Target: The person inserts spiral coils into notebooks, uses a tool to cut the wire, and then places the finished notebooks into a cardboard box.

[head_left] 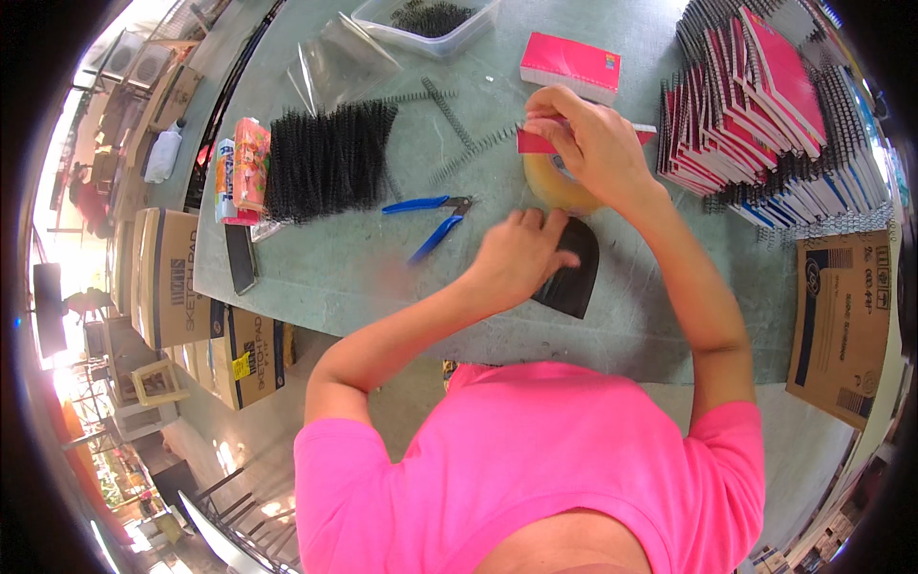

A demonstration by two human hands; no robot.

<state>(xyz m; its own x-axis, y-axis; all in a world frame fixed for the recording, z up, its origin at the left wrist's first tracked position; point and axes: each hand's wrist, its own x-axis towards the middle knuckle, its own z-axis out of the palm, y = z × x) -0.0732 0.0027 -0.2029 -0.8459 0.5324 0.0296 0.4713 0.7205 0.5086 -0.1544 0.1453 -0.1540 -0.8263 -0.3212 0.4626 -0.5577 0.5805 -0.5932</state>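
My right hand is closed over a small red notebook, its thumb and fingers pinched at the left end. A dark spiral binding coil sticks out leftward from that end; whether the fingers also grip it is hidden. Beneath the notebook lies a yellowish roll of tape, partly covered by the hand. My left hand is nearer to me, thumb spread away and fingers over the edge of a black round-topped pad; nothing shows in it. Left of that hand, blue-handled pliers lie spread.
A pile of black coils is at the left, beside a phone and small packets. Farther back are a plastic tub and a red notebook stack. Coil-bound notebooks are heaped at right, above a carton.
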